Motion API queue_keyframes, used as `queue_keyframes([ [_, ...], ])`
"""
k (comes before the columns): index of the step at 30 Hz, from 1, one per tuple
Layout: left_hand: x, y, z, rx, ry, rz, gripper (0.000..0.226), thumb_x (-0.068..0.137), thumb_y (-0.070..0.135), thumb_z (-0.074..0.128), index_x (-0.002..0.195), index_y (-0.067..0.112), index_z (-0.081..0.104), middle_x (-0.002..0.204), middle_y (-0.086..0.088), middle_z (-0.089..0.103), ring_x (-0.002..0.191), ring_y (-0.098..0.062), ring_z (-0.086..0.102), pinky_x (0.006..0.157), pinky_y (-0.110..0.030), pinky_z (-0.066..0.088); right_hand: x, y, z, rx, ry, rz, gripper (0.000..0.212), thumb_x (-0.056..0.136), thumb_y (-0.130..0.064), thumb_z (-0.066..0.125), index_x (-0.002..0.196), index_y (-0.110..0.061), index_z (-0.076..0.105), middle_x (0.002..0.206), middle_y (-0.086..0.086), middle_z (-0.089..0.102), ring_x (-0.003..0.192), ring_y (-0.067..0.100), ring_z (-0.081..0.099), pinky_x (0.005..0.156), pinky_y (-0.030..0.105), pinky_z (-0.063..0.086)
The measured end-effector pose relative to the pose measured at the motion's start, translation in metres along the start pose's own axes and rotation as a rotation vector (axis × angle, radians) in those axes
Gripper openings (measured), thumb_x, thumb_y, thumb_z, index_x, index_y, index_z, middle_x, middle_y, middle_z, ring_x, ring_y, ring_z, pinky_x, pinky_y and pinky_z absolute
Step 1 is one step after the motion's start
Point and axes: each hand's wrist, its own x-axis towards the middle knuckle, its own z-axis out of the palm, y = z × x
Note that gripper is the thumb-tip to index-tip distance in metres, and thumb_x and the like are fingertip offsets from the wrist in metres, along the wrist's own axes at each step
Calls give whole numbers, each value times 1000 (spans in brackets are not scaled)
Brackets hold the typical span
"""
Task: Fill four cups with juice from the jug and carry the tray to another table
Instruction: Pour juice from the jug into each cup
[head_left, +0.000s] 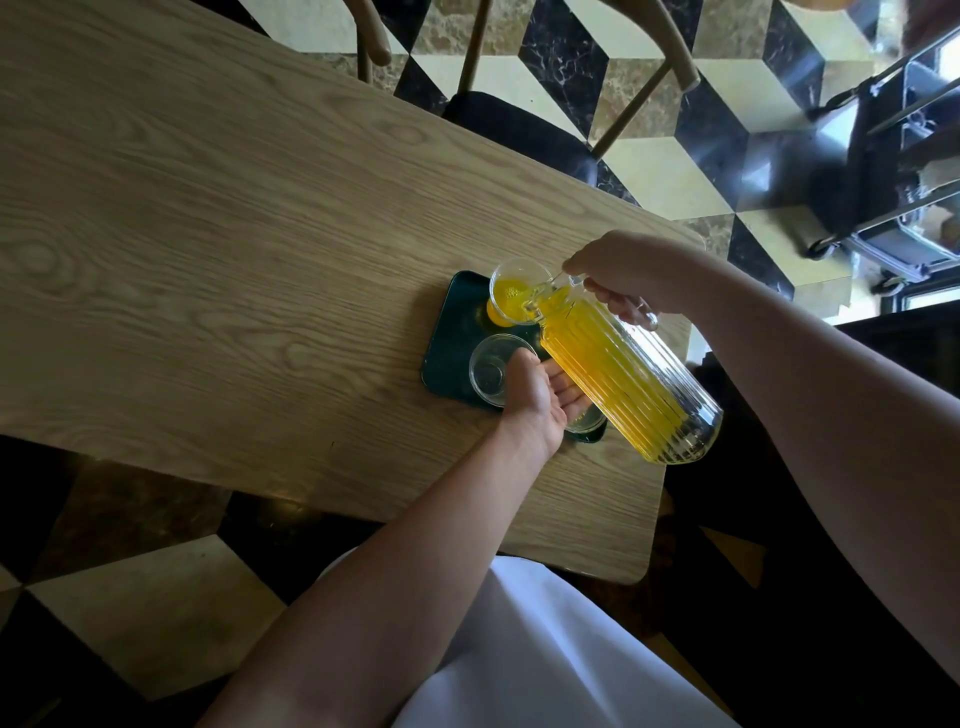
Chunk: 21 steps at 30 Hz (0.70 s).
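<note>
A ribbed glass jug full of yellow juice is tilted over a dark green tray on the wooden table. My right hand grips its handle. Juice runs from the spout into the far glass cup, which is partly filled. My left hand supports the jug's underside with spread fingers. An empty glass cup stands on the tray just left of that hand. Another cup shows partly under the jug and hand. A fourth cup is not visible.
The wooden table stretches to the left. A wooden chair with a dark seat stands at its far side. A metal trolley is at the upper right on the chequered floor. The table's near edge is close to my body.
</note>
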Motion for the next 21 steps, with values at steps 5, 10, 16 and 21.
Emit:
queue_keyframes([
  [5, -5, 6, 3, 42, 12, 22, 47, 98, 30, 24, 105, 8, 64, 110, -19, 69, 104, -31, 64, 100, -45, 45, -16, -1, 2, -10, 66, -32, 49, 102, -34, 45, 59, -13, 41, 32, -3, 39, 21, 9, 32, 32, 10, 29],
  [10, -14, 11, 6, 101, -5, 45, 53, 95, 28, 22, 121, 4, 61, 115, -18, 67, 111, -31, 61, 103, -43, 43, -36, 2, -4, 24, 123, -73, 45, 100, -35, 49, 61, -14, 43, 39, -2, 40, 25, 10, 32, 34, 14, 28],
  [16, -18, 12, 9, 155, -15, 90, 49, 93, 21, 21, 112, 2, 61, 81, -6, 51, 77, -18, 54, 115, -50, 37, -57, 20, -7, 124, 169, -144, 41, 99, -35, 51, 66, -13, 45, 53, 3, 40, 35, 14, 35, 43, 19, 29],
  [21, -28, 5, 10, 214, -37, 36, 60, 104, 33, 22, 150, -4, 34, 108, -16, 63, 134, -36, 48, 114, -46, 35, -68, 41, -7, 181, 190, -182, 41, 99, -33, 53, 65, -12, 45, 54, 5, 40, 43, 17, 35, 48, 25, 29],
])
